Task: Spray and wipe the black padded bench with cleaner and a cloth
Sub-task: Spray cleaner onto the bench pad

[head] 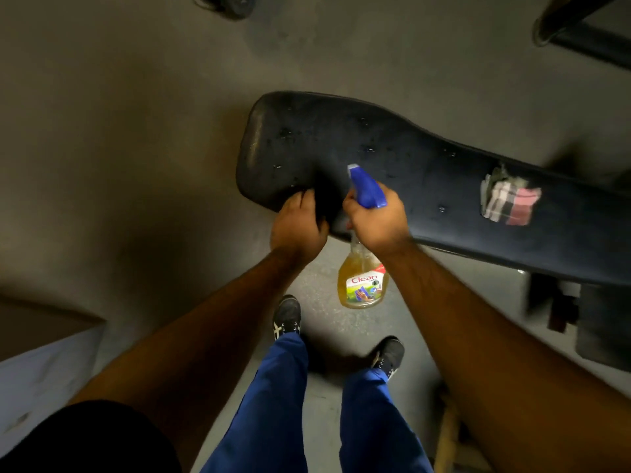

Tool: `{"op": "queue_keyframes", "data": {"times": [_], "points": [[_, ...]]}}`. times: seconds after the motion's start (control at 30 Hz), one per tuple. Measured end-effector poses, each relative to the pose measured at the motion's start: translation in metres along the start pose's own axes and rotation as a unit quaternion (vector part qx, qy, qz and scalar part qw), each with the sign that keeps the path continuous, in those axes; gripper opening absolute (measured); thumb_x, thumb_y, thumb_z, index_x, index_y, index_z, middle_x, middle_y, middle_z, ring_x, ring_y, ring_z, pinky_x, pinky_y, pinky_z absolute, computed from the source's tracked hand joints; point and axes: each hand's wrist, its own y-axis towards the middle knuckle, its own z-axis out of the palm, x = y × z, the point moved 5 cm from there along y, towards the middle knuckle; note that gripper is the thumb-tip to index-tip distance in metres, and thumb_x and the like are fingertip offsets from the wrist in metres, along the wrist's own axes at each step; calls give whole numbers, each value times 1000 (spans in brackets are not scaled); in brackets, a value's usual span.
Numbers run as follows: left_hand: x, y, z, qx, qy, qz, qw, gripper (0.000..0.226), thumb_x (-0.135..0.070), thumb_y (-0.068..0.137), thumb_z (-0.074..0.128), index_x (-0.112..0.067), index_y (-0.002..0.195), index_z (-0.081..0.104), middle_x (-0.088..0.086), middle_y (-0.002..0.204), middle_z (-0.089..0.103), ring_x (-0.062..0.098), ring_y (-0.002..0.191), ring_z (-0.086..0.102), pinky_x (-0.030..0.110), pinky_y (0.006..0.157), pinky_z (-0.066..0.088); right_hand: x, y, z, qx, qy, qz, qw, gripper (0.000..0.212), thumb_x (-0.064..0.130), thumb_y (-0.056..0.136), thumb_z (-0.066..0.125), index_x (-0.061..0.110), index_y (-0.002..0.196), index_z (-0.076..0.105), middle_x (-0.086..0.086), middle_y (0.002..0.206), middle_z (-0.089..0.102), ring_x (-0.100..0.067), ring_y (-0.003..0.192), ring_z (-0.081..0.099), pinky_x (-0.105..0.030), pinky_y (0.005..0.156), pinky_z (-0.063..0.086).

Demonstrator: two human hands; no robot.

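The black padded bench (392, 155) runs from the middle of the view to the right edge, with wet droplets speckled over its pad. My right hand (377, 221) grips the neck of a spray bottle (362, 285) with amber liquid and a blue trigger head (366, 187) aimed at the pad. My left hand (297, 227) holds the near left edge of the bench, fingers curled over the rim. A checked cloth (508, 201) lies crumpled on the pad to the right, apart from both hands.
Grey concrete floor (136, 131) surrounds the bench. My feet in black shoes (287, 314) stand just in front of it. A dark metal frame (580, 25) sits at the top right, and dark bench supports (560, 305) at the right. A pale surface (41, 377) lies at the lower left.
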Motion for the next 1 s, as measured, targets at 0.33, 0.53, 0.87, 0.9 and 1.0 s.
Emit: {"op": "queue_keyframes", "data": {"times": [0.33,0.53,0.87,0.9,1.0], "points": [[-213,-1,108,185,-43,53,980,52,-26,87,65,-14,136,52,14,134,57,33,122,54,40,102,45,-72,-1,-232,-120,135,-43,983,22,-7,83,68,15,80,67,6,69,61,0,62,58,-21,68,50],[-347,-15,197,292,-80,111,947,47,-27,75,71,-22,121,62,5,116,70,23,105,66,40,91,53,-125,27,-369,-151,172,-82,970,26,-14,80,65,3,98,71,4,83,67,6,68,61,-12,70,48],[-500,39,296,175,8,136,975,38,-36,81,71,-22,115,62,6,110,70,31,101,64,40,83,54,-205,97,-507,-202,190,-154,948,24,-3,83,73,7,104,70,6,95,68,5,81,62,-17,82,49],[-508,46,305,171,12,144,975,38,-35,82,71,-22,116,62,6,111,70,31,102,64,40,84,54,-213,104,-515,-207,190,-159,946,24,-1,82,74,7,105,69,5,96,68,2,82,61,-22,83,51],[-520,61,323,148,22,159,976,37,-29,82,70,-21,117,62,8,111,69,32,101,64,41,85,53,-231,117,-528,-202,198,-168,944,25,2,82,74,8,105,68,2,93,66,-9,80,61,-31,79,54]]}}
